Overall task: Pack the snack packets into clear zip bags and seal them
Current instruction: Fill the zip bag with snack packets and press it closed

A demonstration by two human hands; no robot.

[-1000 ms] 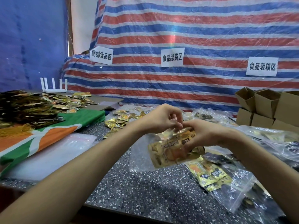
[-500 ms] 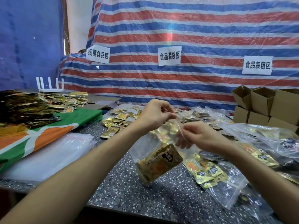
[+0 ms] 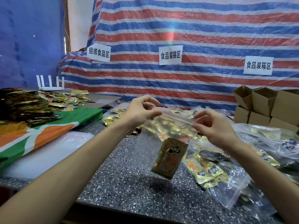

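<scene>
Left hand (image 3: 142, 110): raised, thumb and forefinger pinching zip bag (image 3: 145, 149) top edge.
Right hand (image 3: 213, 126): level with left, fingers (image 3: 204, 113) curled, pinching same edge.
Forearms: bare, extended forward.

A clear bag (image 3: 145, 143) hangs upright above the counter (image 3: 123, 188), not touching it. One gold packet (image 3: 169, 157) sits tilted at its bottom. Loose gold packets (image 3: 111, 119) lie at the counter's far side, and filled bags (image 3: 210, 173) lie at its right side.
</scene>
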